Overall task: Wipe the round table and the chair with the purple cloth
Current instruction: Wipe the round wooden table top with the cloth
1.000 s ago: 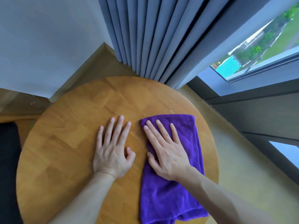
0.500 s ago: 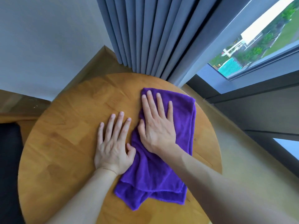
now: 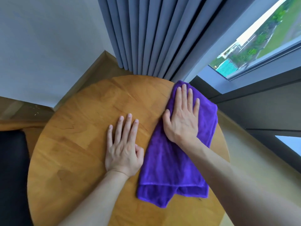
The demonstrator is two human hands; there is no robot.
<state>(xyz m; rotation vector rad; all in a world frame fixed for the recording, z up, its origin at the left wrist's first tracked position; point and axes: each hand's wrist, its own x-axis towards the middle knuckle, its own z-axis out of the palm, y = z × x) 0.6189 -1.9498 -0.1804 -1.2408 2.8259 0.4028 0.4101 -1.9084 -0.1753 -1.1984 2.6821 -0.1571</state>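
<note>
The round wooden table (image 3: 78, 144) fills the middle of the head view. A purple cloth (image 3: 169, 165) lies folded on its right half and reaches the far right rim. My right hand (image 3: 183, 118) presses flat on the cloth's far end, fingers straight and pointing away from me. Flat on the bare wood left of the cloth rests my left hand (image 3: 123, 147), its fingers spread and its thumb tucked close to the cloth's edge. A dark chair part (image 3: 11, 173) shows at the left border.
Grey curtains (image 3: 154, 36) hang right behind the table's far edge. A white wall (image 3: 48, 46) stands at the left, and a window with a dark frame (image 3: 260, 88) runs along the right. Wooden floor shows around the table.
My right hand has slid the cloth away from me and to the right, from the near middle to the far right rim. The left hand has stayed in place.
</note>
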